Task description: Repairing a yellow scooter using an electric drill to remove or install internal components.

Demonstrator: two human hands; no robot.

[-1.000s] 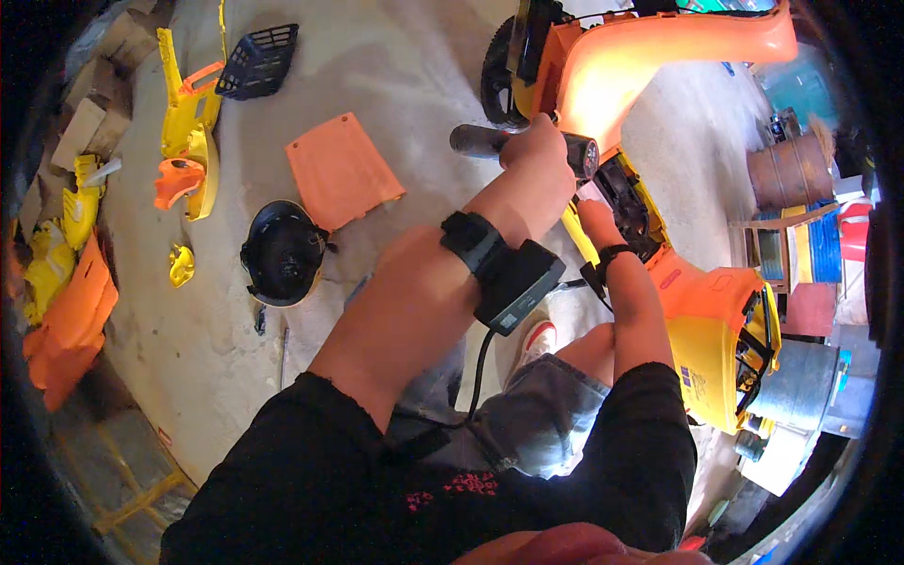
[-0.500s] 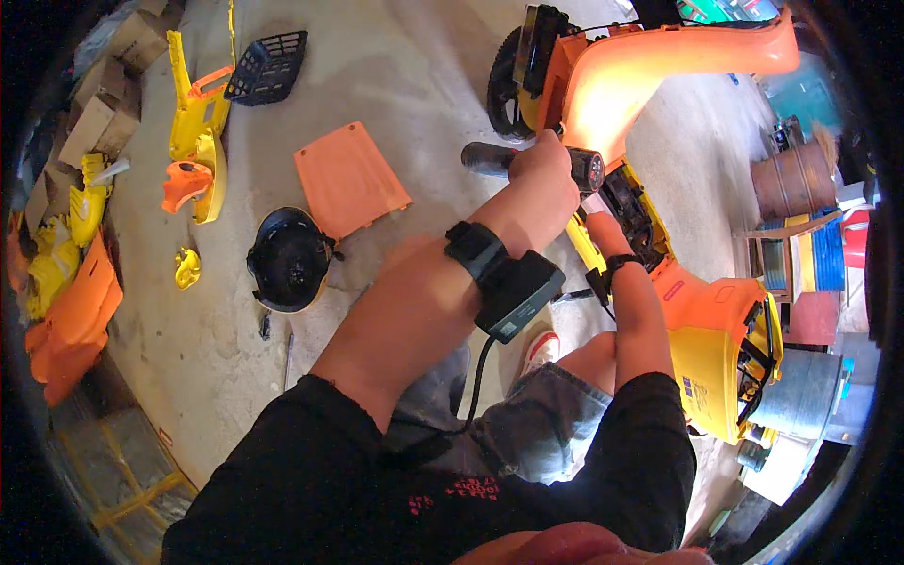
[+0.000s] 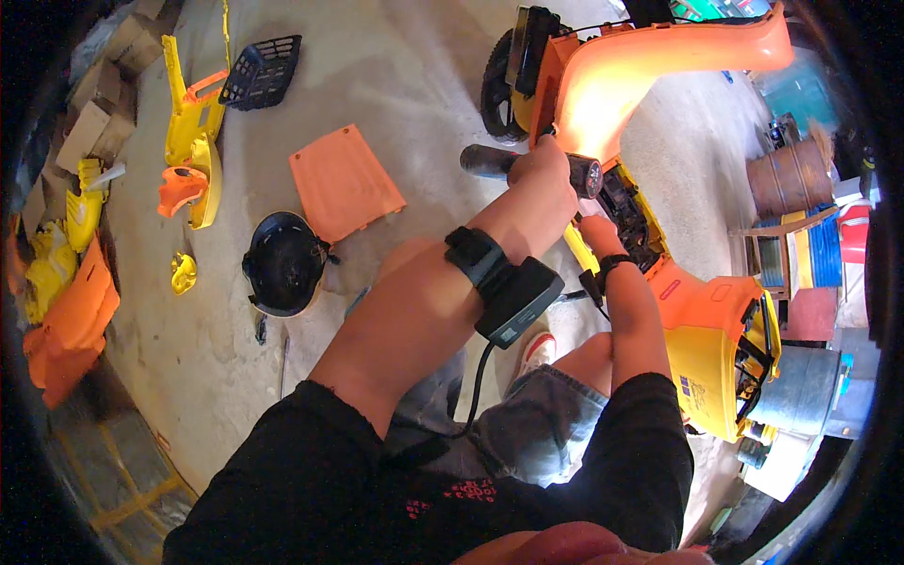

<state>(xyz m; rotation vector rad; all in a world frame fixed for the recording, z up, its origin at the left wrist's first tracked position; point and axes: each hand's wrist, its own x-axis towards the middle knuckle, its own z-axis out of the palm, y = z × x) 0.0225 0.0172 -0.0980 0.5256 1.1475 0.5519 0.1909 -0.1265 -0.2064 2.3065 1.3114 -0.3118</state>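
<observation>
My left hand is closed on a black cylindrical tool, held crosswise with its round end showing past my knuckles. Just below it, my right hand is curled at the long yellow edge of a partly stripped scooter's opened middle; what its fingers hold is hidden. The scooter's curved orange panel rises above both hands, with a black wheel at its left and an orange and yellow body section at the lower right.
An orange flat panel, a black bowl-shaped part, a black basket and several yellow panels lie on the concrete floor. Cardboard boxes line the left; barrels and containers stand at the right.
Both hands sit slightly lower in the picture than a second ago, as does much of the floor scene. My grips look much the same.
</observation>
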